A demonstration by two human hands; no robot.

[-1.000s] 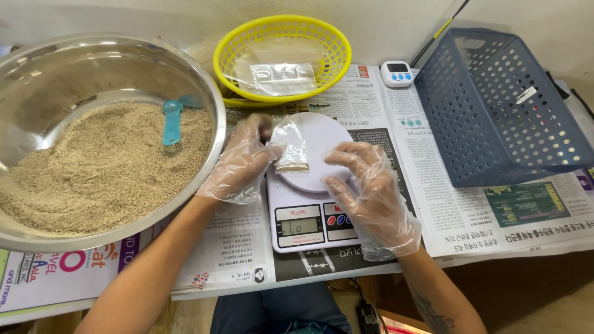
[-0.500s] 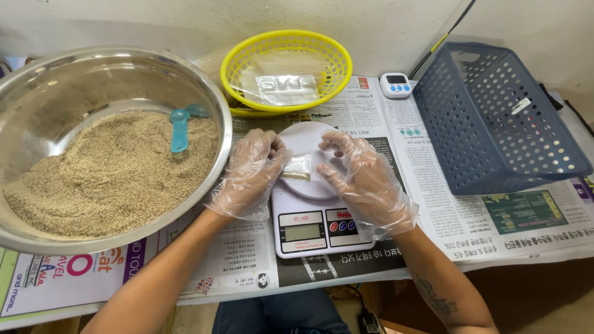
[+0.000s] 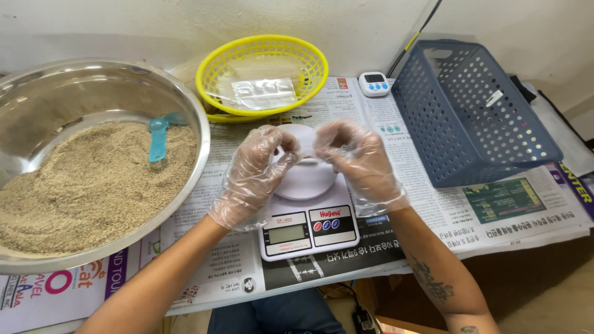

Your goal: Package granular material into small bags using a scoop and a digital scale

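small clear bag [image 3: 307,150], pinched above white scale [image 3: 307,213]

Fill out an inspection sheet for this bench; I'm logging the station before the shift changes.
Surface: newspaper sheets cover the table.
Job's things: small clear plastic pouch held over the white digital kitchen scale; large steel bowl of tan grain with a blue plastic scoop lying in it.
Clutter: yellow plastic basket holding clear bags; blue perforated plastic crate, tilted; small white digital timer.
Hands: left hand and right hand, both in clear disposable gloves, pinch the pouch between them.
Cables: dark cord running up the wall.
Surroundings: pale wall behind; person's dark trousers below the table edge.
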